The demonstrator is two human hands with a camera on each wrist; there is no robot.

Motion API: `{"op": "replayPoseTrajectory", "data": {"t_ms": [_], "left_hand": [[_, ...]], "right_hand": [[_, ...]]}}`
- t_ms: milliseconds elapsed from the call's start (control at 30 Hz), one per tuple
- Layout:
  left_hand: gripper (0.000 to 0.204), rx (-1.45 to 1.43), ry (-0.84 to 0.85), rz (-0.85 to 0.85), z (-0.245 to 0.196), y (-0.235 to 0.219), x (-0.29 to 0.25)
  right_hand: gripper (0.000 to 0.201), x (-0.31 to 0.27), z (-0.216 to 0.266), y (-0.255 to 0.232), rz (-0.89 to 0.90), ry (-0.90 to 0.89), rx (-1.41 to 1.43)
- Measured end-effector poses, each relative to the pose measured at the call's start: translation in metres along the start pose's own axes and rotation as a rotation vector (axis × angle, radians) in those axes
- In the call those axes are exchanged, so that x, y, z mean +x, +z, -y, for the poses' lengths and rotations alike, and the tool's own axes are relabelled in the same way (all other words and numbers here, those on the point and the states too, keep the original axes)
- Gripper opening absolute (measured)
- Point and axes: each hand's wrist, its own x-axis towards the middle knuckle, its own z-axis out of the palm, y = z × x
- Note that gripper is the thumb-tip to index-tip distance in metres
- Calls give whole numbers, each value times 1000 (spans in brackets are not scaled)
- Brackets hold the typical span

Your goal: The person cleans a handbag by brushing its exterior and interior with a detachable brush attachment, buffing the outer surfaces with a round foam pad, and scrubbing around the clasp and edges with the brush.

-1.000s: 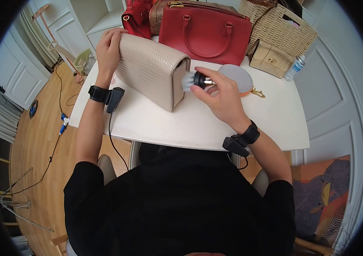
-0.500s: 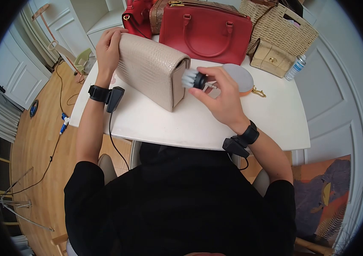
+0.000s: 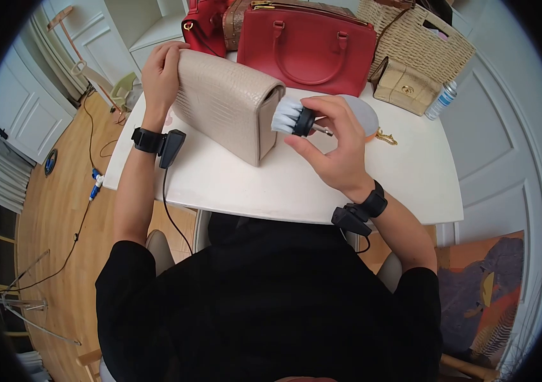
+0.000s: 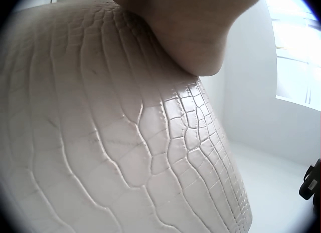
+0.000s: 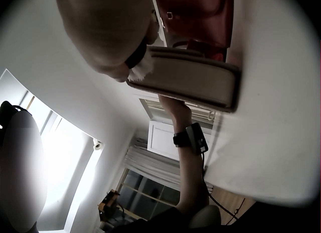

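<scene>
A cream crocodile-embossed handbag [image 3: 220,99] stands upright on the white table. My left hand [image 3: 161,76] grips its upper left end, the fingers passing over the top edge toward the far side. In the left wrist view the embossed panel [image 4: 115,147] fills most of the picture, below part of the hand [image 4: 195,37]. Between thumb and fingers, my right hand [image 3: 342,149] pinches a round brush [image 3: 288,116] with pale bristles, a black base and a metal shank. Its bristles point left, close by the bag's right side panel [image 5: 185,80], as the right wrist view shows too.
Behind stand a red handbag [image 3: 306,57], a woven straw bag [image 3: 411,44] and a small gold bag [image 3: 408,89]. A spray can [image 3: 441,102] is at the right edge. A round grey-topped object [image 3: 363,114] and a gold chain [image 3: 385,138] lie behind my right hand.
The brush has turned in my right fingers, so more of its bristles and its shank now show. My left hand and the cream handbag have stayed almost still.
</scene>
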Motion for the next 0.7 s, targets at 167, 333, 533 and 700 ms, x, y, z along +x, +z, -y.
{"op": "replayPoseTrajectory", "data": {"t_ms": [167, 333, 533, 700], "left_hand": [[32, 86, -50, 1, -10, 1, -2], [32, 120, -19, -15, -6, 0, -1], [32, 131, -34, 11, -8, -2, 0], [31, 138, -50, 25, -4, -2, 1]], "right_hand": [[47, -10, 3, -1, 233, 1, -112], [44, -9, 7, -4, 425, 134, -208], [41, -13, -13, -7, 598, 296, -271], [39, -2, -23, -11, 194, 273, -186]]}}
